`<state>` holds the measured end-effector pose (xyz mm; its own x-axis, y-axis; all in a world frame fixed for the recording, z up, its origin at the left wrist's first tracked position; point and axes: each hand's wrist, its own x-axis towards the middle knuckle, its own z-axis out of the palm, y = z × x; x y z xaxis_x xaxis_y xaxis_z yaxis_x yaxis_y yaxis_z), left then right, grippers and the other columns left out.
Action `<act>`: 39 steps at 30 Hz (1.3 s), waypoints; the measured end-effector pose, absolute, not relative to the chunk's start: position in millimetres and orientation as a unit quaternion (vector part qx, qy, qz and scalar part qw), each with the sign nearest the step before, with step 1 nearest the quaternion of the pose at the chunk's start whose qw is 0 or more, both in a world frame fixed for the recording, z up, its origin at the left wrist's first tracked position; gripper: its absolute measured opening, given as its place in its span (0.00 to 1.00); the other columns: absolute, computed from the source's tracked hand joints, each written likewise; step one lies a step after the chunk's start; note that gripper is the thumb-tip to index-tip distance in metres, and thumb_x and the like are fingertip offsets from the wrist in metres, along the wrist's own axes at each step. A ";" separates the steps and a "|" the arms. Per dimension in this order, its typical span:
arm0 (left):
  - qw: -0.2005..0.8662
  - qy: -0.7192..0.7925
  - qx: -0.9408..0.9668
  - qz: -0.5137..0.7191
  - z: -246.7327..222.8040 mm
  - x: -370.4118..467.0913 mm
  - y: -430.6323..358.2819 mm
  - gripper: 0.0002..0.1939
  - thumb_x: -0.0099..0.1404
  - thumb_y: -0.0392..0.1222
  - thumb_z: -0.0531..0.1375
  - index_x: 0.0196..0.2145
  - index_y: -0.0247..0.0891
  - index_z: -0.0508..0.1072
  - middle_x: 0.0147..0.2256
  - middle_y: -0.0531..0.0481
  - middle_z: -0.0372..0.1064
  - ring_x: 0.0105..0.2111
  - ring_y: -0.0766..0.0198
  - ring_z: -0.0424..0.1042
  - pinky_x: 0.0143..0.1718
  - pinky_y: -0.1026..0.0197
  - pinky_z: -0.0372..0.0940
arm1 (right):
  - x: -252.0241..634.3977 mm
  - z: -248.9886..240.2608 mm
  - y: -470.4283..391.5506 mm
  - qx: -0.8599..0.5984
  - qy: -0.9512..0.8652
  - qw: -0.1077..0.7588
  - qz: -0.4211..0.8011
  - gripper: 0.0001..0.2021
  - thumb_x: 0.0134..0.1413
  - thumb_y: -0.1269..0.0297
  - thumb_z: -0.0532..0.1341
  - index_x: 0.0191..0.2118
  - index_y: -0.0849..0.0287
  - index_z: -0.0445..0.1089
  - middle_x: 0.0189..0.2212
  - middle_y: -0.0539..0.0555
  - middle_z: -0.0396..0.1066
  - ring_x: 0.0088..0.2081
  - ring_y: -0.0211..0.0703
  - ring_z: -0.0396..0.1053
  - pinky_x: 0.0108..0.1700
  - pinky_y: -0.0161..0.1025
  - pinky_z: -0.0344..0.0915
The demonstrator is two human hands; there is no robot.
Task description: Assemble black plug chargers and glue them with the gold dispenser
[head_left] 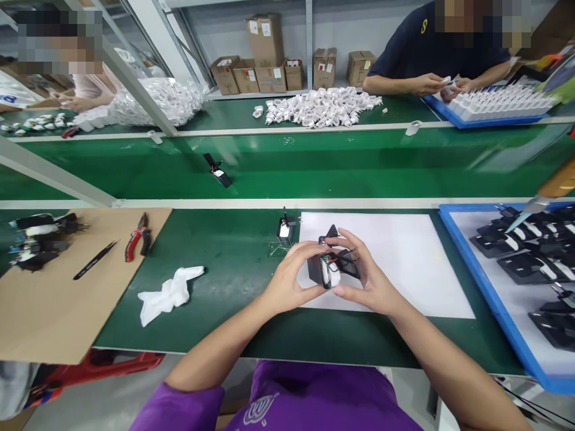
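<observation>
Above a white sheet (404,263), both hands hold an opened black device (331,270) with wires and a white part inside. My left hand (287,280) grips its black casing from the left, fingers over the top edge and thumb below. My right hand (369,276) is curled round the right side, by a black flap-like piece, with its thumb near the lower white part. Just beyond my left hand, a similar small black unit (286,230) stands on the green table (224,287).
Pliers (138,237) and tweezers (95,261) lie on cardboard (49,311) at left, near a white cloth (171,294). A blue-edged tray (489,299) of black units stands right. One black unit (218,171) lies on the green belt (269,179). Two people work beyond.
</observation>
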<state>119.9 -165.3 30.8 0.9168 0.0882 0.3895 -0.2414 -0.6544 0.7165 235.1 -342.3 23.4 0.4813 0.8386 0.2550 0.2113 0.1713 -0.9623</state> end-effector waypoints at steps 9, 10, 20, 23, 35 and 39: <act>0.426 -0.068 0.876 0.217 26.7 118.9 -171.5 0.28 0.59 0.38 0.65 0.56 0.45 0.64 0.55 0.41 0.67 0.57 0.50 0.64 0.58 0.42 0.62 | 229.2 17.1 -335.3 -0.619 -0.383 0.628 0.276 0.38 0.50 0.65 0.68 0.64 0.48 0.52 0.55 0.61 0.68 0.40 0.42 0.75 0.41 0.39 0.73; 0.440 -0.068 0.873 0.199 27.6 118.3 -170.5 0.29 0.59 0.37 0.65 0.58 0.45 0.63 0.58 0.41 0.63 0.59 0.50 0.62 0.60 0.42 0.61 | 228.8 17.6 -334.9 -0.626 -0.382 0.626 0.263 0.37 0.50 0.65 0.68 0.63 0.49 0.53 0.54 0.61 0.68 0.41 0.43 0.75 0.41 0.39 0.73; 0.552 0.000 0.823 0.138 39.7 112.2 -167.9 0.22 0.67 0.43 0.59 0.58 0.45 0.67 0.59 0.41 0.63 0.58 0.51 0.65 0.51 0.54 0.71 | 215.3 12.3 -331.6 -0.643 -0.413 0.628 0.148 0.31 0.51 0.65 0.67 0.60 0.47 0.57 0.53 0.58 0.68 0.45 0.47 0.74 0.44 0.43 0.74; 0.600 0.025 0.793 0.105 36.8 112.8 -170.7 0.20 0.69 0.45 0.57 0.58 0.45 0.68 0.58 0.42 0.64 0.58 0.52 0.66 0.44 0.59 0.74 | 213.4 10.1 -329.9 -0.655 -0.417 0.616 0.135 0.29 0.52 0.66 0.66 0.59 0.47 0.59 0.52 0.57 0.68 0.46 0.48 0.73 0.44 0.44 0.74; 0.619 0.010 0.779 0.095 38.1 112.5 -171.3 0.22 0.70 0.43 0.55 0.61 0.46 0.65 0.58 0.43 0.64 0.57 0.55 0.67 0.52 0.56 0.71 | 211.1 9.5 -330.1 -0.666 -0.432 0.599 0.108 0.33 0.50 0.71 0.65 0.61 0.46 0.57 0.54 0.56 0.67 0.47 0.47 0.72 0.49 0.47 0.71; 0.584 0.006 0.802 0.128 38.9 109.9 -175.4 0.21 0.71 0.42 0.53 0.61 0.46 0.65 0.57 0.43 0.65 0.57 0.56 0.67 0.52 0.57 0.70 | 209.1 8.3 -329.9 -0.661 -0.439 0.601 0.093 0.34 0.49 0.73 0.65 0.61 0.46 0.57 0.54 0.55 0.68 0.46 0.45 0.71 0.50 0.46 0.71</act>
